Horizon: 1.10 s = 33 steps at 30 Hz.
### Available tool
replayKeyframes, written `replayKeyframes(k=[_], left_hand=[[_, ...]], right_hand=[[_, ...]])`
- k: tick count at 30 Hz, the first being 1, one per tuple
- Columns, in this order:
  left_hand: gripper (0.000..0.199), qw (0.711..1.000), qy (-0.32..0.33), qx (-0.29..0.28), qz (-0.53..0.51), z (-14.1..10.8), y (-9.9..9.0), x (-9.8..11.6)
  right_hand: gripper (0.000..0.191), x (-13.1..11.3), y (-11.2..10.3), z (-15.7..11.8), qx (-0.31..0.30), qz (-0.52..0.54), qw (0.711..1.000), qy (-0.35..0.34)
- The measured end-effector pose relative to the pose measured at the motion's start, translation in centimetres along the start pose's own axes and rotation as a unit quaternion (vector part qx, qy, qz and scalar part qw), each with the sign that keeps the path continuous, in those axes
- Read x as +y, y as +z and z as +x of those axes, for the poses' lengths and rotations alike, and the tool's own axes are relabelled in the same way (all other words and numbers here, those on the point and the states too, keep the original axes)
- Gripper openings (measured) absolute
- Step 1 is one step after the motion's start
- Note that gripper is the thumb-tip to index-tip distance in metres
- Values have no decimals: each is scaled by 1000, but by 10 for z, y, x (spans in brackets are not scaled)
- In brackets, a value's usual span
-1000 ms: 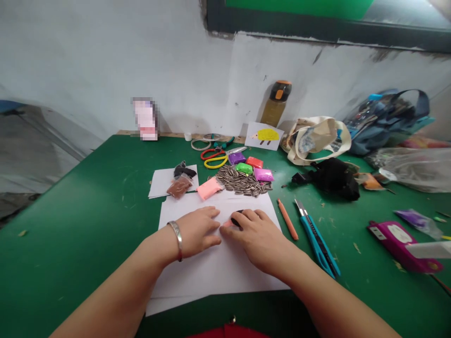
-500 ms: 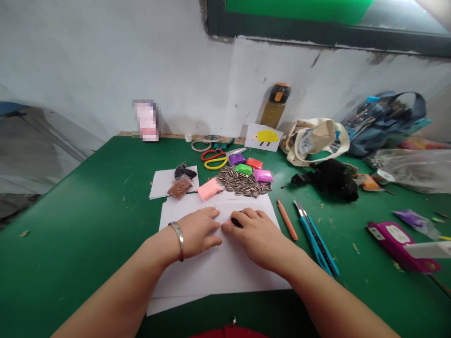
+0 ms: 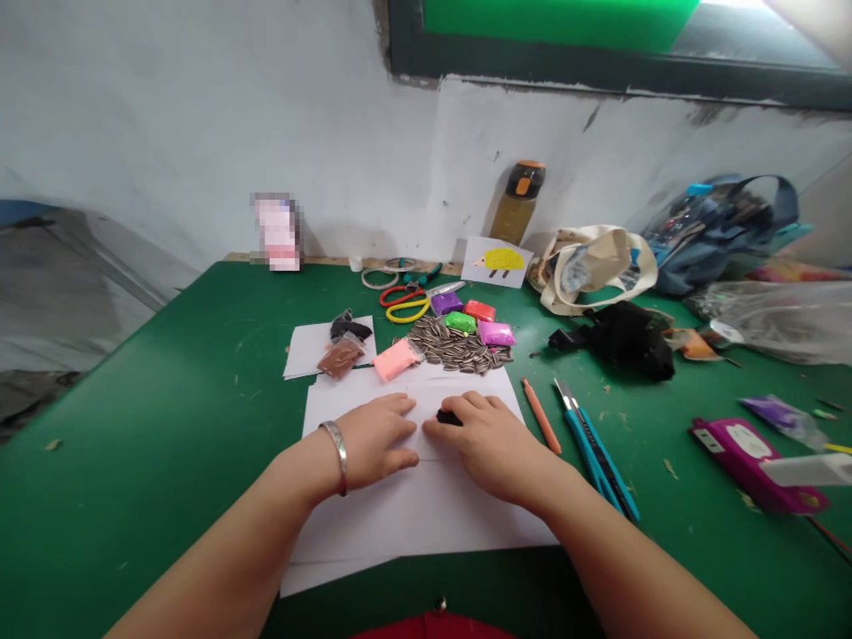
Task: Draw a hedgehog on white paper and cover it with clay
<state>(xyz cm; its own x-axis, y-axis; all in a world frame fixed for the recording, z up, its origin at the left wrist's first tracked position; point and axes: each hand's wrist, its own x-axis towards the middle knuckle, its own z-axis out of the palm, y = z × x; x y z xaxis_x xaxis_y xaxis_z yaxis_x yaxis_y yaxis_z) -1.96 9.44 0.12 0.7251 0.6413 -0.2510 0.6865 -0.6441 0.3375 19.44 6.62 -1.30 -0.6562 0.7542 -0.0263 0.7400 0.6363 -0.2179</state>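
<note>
My left hand [image 3: 378,437], with a silver bracelet at its wrist, lies palm down with fingers spread on the white paper [image 3: 399,519]. It holds nothing. Across from it, my right hand [image 3: 480,439] bends its fingers round a small black lump of clay [image 3: 448,417] just above or on the paper; most of the lump's underside is hidden. Beyond the hands sit a salmon-pink clay packet [image 3: 395,358], a brown packet [image 3: 341,356], a black packet [image 3: 351,325] and a heap of striped sunflower seeds [image 3: 459,346].
Right of the paper lie an orange pen [image 3: 541,415] and a blue utility knife [image 3: 597,457] with its blade out. Scissors [image 3: 409,307], several coloured packets and a hedgehog picture [image 3: 498,260] stand behind. A magenta glue gun [image 3: 752,461] rests at the right.
My right hand has shifted very slightly right with the black clay, and its thumb lies a little farther from my left hand. My left hand stays put.
</note>
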Motion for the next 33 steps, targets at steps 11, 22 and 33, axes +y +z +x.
replayKeyframes(k=[11,22,33], left_hand=[[31,1000,0,-4,16,-1,-3,3],[33,1000,8,11,-5,-1,0,2],[33,999,-32,-2,28,4,1,18]], right_hand=[[49,10,0,-2,2,69,998,-2],[44,19,-2,1,16,107,994,2],[42,12,-1,-3,-13,21,1000,-11]])
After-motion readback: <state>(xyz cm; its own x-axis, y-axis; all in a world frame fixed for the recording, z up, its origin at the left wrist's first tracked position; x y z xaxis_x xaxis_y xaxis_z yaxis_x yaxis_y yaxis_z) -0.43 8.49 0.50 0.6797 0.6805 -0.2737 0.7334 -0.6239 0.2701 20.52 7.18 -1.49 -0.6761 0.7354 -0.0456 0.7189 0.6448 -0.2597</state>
